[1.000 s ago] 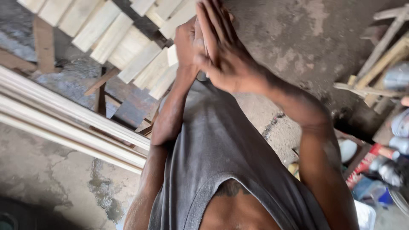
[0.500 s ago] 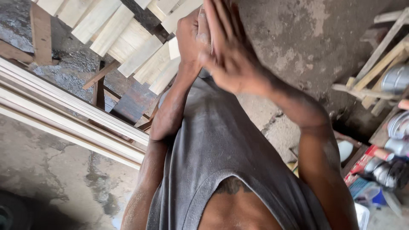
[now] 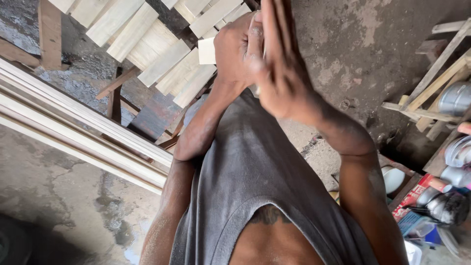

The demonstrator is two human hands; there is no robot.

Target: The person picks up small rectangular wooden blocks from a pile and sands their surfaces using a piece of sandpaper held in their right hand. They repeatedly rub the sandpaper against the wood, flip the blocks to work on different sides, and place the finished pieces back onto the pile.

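hands: left hand and right hand pressed together, a small pale wooden block at the left hand's left side | behind: row of short pale wooden slats | left: long pale wooden strips above cracked concrete floor | right: metal cans among wooden sticks

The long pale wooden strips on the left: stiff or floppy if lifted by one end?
The wooden strips look long and thin, so they would probably sag and wobble somewhat. Being flat-sided, they likely slide rather than roll.
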